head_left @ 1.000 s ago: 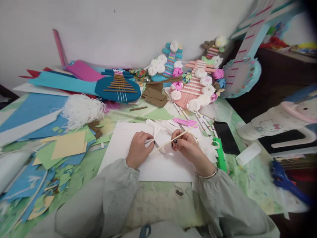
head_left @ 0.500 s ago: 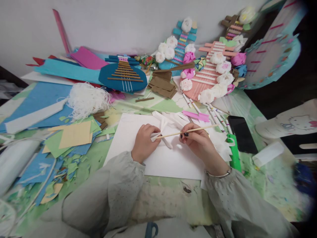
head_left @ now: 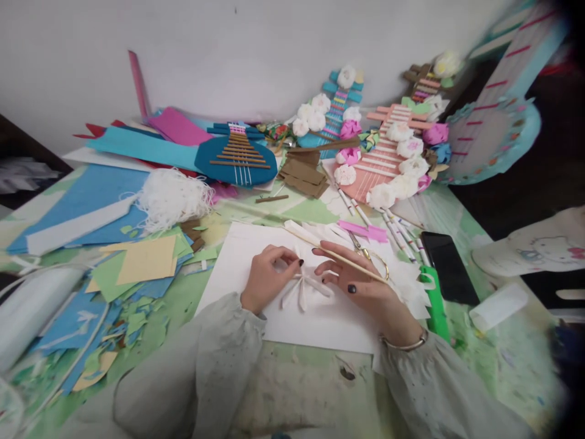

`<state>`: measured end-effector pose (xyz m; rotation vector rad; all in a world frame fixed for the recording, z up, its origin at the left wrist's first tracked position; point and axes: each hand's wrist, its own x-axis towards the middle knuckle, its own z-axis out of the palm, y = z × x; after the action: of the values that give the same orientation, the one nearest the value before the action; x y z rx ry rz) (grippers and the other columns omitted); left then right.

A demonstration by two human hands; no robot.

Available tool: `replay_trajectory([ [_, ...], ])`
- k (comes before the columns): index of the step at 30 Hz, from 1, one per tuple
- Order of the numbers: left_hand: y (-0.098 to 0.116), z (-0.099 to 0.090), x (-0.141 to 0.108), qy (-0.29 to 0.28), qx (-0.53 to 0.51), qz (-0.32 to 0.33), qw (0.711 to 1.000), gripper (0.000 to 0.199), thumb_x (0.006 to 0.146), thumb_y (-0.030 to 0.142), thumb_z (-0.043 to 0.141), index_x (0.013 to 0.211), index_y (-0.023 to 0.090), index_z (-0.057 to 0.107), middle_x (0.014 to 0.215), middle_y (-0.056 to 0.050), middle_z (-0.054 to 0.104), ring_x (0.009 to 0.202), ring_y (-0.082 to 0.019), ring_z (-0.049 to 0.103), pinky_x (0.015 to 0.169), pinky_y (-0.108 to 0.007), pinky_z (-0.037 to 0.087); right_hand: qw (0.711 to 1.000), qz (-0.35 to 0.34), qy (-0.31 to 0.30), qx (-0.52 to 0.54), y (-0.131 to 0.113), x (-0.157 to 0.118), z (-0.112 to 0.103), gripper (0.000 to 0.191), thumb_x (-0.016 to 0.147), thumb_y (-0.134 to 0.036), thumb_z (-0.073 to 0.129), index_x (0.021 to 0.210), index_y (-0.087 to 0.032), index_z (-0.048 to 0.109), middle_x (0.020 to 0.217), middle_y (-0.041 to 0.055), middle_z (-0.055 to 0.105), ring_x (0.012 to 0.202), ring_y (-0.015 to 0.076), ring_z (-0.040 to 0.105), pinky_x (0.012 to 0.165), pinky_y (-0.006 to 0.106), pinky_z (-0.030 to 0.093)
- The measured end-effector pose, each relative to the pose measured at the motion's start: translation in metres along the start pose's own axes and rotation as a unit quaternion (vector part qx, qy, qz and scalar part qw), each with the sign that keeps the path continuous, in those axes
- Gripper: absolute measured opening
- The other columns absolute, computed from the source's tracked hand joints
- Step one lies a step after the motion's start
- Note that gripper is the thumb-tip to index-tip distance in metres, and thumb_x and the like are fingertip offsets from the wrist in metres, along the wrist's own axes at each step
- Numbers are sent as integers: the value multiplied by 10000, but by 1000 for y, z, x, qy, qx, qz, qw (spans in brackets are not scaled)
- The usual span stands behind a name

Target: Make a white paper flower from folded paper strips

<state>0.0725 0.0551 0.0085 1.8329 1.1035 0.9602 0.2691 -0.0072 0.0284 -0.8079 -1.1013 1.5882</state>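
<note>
A thin wooden stick (head_left: 304, 233) slants across the fingers of my right hand (head_left: 372, 296), which keeps hold of it with its fingers partly spread. My left hand (head_left: 267, 280) has thumb and forefinger pinched together at the middle of a white paper flower (head_left: 302, 299) made of narrow folded strips. The flower's strips fan out over a white sheet (head_left: 333, 326). Part of the flower is hidden behind my left fingers. Scissors (head_left: 360, 246) with gold-coloured handles lie just beyond my right hand, beside more white paper pieces.
Behind stand decorated paper instruments, a dark blue one (head_left: 233, 161) and a pink one (head_left: 365, 167) among them. White string (head_left: 173, 198) and paper scraps (head_left: 146, 259) lie left. Markers (head_left: 400, 235), a phone (head_left: 448, 268) and a green tool (head_left: 434, 305) are at right.
My right hand has lifted the stick's tip away from the flower and turned, fingers spreading. The flower's strips now show fanned out on the sheet. The scissors have come into view.
</note>
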Motion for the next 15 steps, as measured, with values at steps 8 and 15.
replay_trajectory([
  [8,6,-6,7,4,-312,-118,943,218,748,346,626,793,137,670,695,-19,612,686,-127,537,662,-243,410,992,15,-102,-79,3,0,11,708,637,-311,761,1281,-269,472,1355,128,429,927,198,585,773,333,458],
  [15,4,-12,11,24,-353,-127,927,241,708,342,654,810,125,684,657,-29,586,657,-126,490,621,-244,374,997,-34,-6,-63,-2,-2,1,477,687,-400,709,1121,-224,621,1110,111,610,863,200,586,756,344,471],
])
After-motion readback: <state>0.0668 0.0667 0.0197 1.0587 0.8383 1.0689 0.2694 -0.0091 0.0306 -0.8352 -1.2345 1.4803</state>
